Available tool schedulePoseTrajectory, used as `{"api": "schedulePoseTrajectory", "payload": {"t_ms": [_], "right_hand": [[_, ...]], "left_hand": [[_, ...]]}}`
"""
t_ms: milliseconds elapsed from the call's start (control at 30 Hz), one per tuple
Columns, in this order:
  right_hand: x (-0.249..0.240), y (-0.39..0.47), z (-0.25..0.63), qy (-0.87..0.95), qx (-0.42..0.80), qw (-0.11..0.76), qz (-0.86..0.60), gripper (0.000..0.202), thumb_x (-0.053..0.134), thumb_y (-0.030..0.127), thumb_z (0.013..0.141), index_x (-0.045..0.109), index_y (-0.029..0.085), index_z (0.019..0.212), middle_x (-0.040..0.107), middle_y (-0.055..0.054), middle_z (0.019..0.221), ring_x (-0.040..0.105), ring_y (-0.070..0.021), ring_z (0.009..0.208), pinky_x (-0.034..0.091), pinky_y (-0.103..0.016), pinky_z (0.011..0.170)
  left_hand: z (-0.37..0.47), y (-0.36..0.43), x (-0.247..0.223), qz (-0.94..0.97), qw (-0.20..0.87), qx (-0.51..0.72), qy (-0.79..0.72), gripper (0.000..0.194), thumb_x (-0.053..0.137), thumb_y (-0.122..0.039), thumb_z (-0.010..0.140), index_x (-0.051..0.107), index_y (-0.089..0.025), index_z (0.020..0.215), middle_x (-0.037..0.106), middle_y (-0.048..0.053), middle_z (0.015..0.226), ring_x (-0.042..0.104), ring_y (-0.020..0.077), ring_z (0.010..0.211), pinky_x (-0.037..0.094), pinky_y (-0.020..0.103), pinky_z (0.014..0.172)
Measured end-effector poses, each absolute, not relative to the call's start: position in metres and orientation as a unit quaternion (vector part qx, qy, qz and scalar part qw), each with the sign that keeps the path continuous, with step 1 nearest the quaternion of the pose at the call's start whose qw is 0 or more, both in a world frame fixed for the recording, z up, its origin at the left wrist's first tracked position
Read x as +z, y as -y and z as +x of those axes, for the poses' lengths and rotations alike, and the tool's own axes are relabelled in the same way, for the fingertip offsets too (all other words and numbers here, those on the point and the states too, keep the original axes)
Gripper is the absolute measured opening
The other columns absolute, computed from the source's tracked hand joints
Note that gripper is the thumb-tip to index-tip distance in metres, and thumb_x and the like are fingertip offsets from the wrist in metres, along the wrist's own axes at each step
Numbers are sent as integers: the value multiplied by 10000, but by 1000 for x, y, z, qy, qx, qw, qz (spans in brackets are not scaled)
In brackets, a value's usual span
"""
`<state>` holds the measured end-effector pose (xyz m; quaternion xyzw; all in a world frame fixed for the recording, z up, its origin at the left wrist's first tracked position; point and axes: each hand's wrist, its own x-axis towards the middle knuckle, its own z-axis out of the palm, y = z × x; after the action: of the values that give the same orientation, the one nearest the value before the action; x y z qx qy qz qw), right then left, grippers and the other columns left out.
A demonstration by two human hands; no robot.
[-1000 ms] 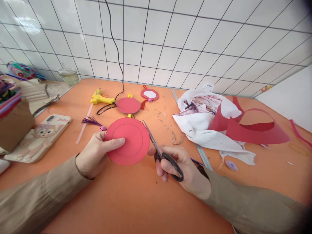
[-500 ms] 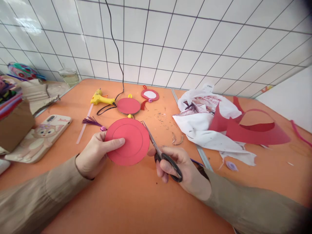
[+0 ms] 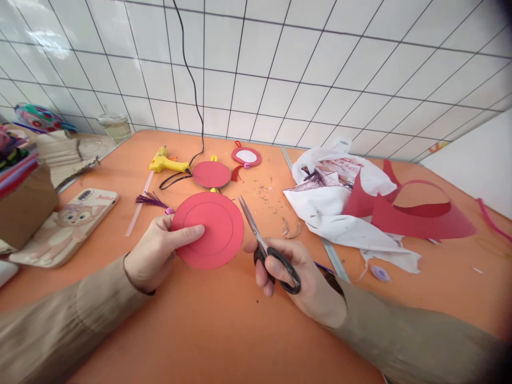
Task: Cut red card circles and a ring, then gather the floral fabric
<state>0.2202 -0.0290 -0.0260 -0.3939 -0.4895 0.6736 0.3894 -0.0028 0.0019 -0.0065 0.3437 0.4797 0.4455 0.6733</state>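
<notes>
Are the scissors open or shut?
The scissors in the right hand look shut: their blades lie together as one narrow strip.

Cartoon-cased phone (image 3: 74,226) beside a brown box (image 3: 32,210)

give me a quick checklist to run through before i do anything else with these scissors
1. Red disc gripped by left hand, thumb on its face: ok
2. Scissors held in right hand: ok
3. Visible gap between blades and disc: ok
4. Pink bell not touching left hand: cannot tell
5. Yellow glue gun cool: cannot tell
</notes>
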Motion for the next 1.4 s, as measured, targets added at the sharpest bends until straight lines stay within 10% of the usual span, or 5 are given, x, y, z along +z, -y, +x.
{"api": "schedulePoseTrajectory", "payload": {"t_ms": [1267, 1400], "right_hand": [[-27, 22, 192, 470, 653, 488, -338, 342, 779, 250, 626, 612, 211, 922, 648, 4, 827, 593, -144, 756, 486, -325, 783], [-26, 23, 189, 466, 647, 484, -360, 289, 764, 213, 617, 616, 191, 864, 625, 28, 712, 553, -109, 629, 472, -270, 643]], "left_hand": [[23, 17, -16, 335, 694, 482, -416, 237, 766, -217, 659, 728, -158, 885, 746, 67, 901, 674, 211, 842, 546, 289, 728], [24, 20, -14, 330, 703, 473, -416, 228, 766, -216, 660, 726, -151, 875, 747, 71, 890, 676, 214, 827, 549, 298, 721]]}}
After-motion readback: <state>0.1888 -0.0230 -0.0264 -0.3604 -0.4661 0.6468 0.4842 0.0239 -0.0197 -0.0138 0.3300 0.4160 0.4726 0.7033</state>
